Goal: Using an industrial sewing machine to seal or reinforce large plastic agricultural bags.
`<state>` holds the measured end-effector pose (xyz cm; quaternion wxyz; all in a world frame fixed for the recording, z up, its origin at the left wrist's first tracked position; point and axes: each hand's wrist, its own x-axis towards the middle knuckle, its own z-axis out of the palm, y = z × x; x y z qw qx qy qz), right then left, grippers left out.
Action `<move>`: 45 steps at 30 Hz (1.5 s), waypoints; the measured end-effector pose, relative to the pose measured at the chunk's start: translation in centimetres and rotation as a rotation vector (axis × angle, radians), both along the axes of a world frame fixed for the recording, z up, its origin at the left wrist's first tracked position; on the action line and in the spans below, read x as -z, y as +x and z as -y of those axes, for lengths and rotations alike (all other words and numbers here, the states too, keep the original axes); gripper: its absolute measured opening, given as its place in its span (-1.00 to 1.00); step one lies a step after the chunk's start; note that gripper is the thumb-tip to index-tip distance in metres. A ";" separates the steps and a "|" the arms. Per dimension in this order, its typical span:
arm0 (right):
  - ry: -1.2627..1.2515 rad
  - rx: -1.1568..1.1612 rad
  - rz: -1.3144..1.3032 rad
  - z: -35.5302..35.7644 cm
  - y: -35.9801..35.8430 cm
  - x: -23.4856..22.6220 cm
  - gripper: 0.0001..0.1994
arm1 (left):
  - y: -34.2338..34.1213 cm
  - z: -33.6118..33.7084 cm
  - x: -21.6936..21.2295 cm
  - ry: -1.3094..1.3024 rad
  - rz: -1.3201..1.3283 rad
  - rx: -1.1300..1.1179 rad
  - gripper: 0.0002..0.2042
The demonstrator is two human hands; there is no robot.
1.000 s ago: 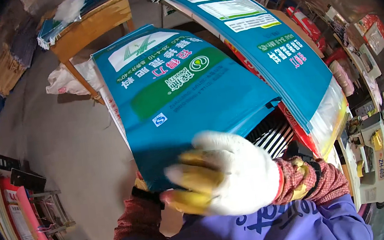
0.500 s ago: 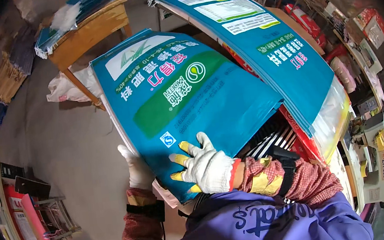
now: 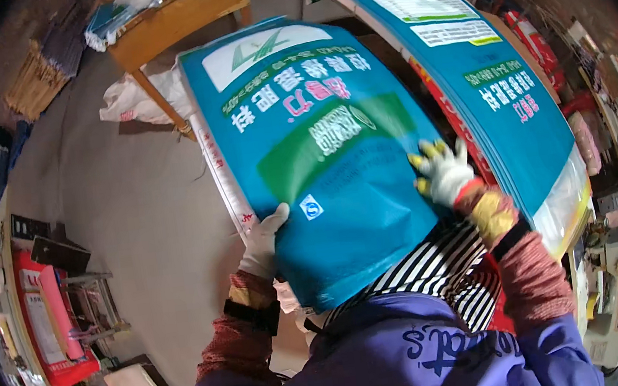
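In front of me lies a flat teal printed sack [image 3: 342, 212] with a green band and a white panel, its near end hanging toward my lap. My left hand [image 3: 263, 241], in a white glove, grips the sack's left edge; its thumb lies on top and the other fingers are hidden at the edge. At the right edge, my gloved right hand [image 3: 447, 174] touches the sack with yellow-tipped fingers spread. Along the left side a white edge [image 3: 215, 166] shows under the sack. Beside it, to the right, rests a stack of similar teal sacks [image 3: 463, 66].
A wooden table [image 3: 179, 16] with more sacks stands at the far left, a white bag [image 3: 147, 97] by its leg. Black-and-white striped cloth [image 3: 448, 257] covers my lap. Red sheeting [image 3: 68, 369] lies left; a pale machine [image 3: 615, 302] stands right.
My right hand has moved from the sack's near middle to its right edge. My left thumb now lies over the left edge. The sack's near end has spread flatter, and the view has shifted.
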<state>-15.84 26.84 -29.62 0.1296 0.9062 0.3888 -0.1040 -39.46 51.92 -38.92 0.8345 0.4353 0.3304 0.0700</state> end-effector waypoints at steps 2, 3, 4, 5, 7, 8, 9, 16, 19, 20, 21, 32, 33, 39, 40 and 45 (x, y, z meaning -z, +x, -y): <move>-0.061 0.137 -0.180 1.7 -0.4 3.7 -0.38 | 1.1 1.1 -0.2 -0.146 0.004 0.012 -0.75; -0.076 0.146 -0.227 2.0 -1.2 4.5 -0.36 | 0.8 1.4 -0.4 -0.270 0.009 0.034 -0.73; 0.025 0.049 -0.158 2.8 -2.0 4.8 -0.38 | 0.4 1.2 1.0 0.120 0.095 0.148 -0.65; 0.186 -0.153 -0.111 3.2 -2.1 5.0 -0.39 | 0.0 1.0 1.4 0.108 0.083 0.141 -0.65; 0.315 -0.482 -0.130 2.9 -3.8 1.6 -0.40 | 0.1 0.8 1.3 0.036 0.054 0.084 -0.67; 0.372 -0.602 -0.218 2.3 -4.4 0.1 -0.37 | 0.0 0.6 1.7 0.086 0.033 0.054 -0.68; 0.412 -0.688 -0.300 1.8 -4.7 -0.6 -0.41 | 0.1 0.8 1.4 0.076 0.028 0.051 -0.68; 0.371 -0.564 -0.034 0.8 -7.3 0.5 -0.63 | 0.2 0.1 1.6 -0.028 0.093 0.049 -0.69; 0.335 -0.586 0.031 2.2 -7.2 3.9 -0.64 | -0.2 0.6 0.5 0.224 0.105 0.139 -0.65; 0.441 -0.515 0.039 3.1 -7.1 5.9 -0.63 | 0.2 0.8 0.4 0.098 0.147 0.079 -0.63; 0.517 -0.511 0.046 3.0 -7.4 6.4 -0.61 | 0.2 1.0 0.0 -0.029 0.177 0.014 -0.62; 0.367 -0.431 -0.038 5.4 -6.2 12.3 -0.57 | -4.2 0.9 9.5 -0.262 0.275 -0.459 -0.39; 0.346 -0.378 -0.055 6.0 -6.0 12.3 -0.56 | -4.0 1.4 10.2 -0.335 0.089 -0.617 -0.43; 0.314 -0.208 -0.088 5.9 -6.5 12.5 -0.52 | -7.4 6.2 23.3 -0.449 -0.318 -0.622 -0.44; 0.318 -0.208 -0.094 5.0 -7.0 10.9 -0.53 | -6.4 6.3 18.3 -0.331 -0.198 -0.579 -0.46; 0.280 -0.182 -0.080 5.7 -6.6 11.4 -0.60 | -6.0 5.4 20.6 -0.336 -0.128 -0.566 -0.52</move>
